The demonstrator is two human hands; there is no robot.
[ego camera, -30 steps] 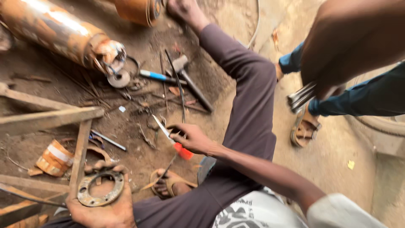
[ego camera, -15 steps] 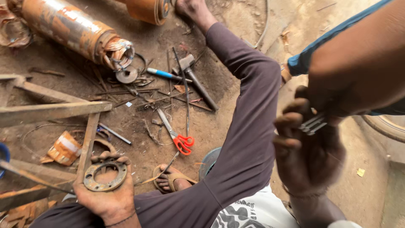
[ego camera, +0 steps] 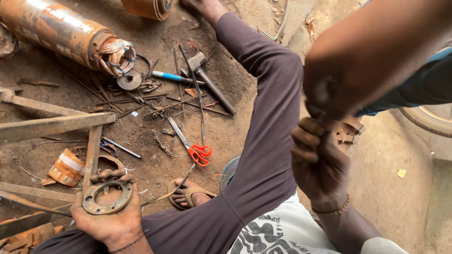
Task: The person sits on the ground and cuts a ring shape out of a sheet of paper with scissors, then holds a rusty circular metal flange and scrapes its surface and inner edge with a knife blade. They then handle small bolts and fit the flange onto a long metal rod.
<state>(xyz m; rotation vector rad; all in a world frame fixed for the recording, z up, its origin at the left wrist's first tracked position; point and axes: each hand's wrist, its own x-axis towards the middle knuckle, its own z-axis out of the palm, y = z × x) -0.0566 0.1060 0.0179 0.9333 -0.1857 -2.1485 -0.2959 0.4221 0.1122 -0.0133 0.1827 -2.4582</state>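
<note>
Here, in the head view, the right hand (ego camera: 320, 162) has risen closer to the camera than half a second ago, when it was lower and met a bundle of thin metal rods held by another person; those rods are now hidden, and the other person's arm (ego camera: 376, 51) fills the upper right, its hand pressed down onto the right hand's knuckles. The right fingers (ego camera: 306, 141) are curled into a tight fist, but whatever they clasp is covered, so I cannot tell what it is. The left hand (ego camera: 110, 214) has stayed near the lower left, palm up, and the rusty metal ring (ego camera: 107, 195) with its bolt holes lies flat on it as before; the left fingers (ego camera: 110, 175) are bent only loosely around the far rim of the ring, cradling rather than squeezing it. On the dirt floor (ego camera: 155, 160) beyond, things lie where they did: the red-handled scissors (ego camera: 190, 143) near the middle beside the outstretched leg in the purple trouser (ego camera: 268, 127), the hammer (ego camera: 209, 80) and the blue-handled screwdriver (ego camera: 172, 76) farther off, and the large rusty motor cylinder (ego camera: 61, 33) with its copper winding toward the far left corner. A sandalled foot (ego camera: 188, 193) rests just right of the ring.
</note>
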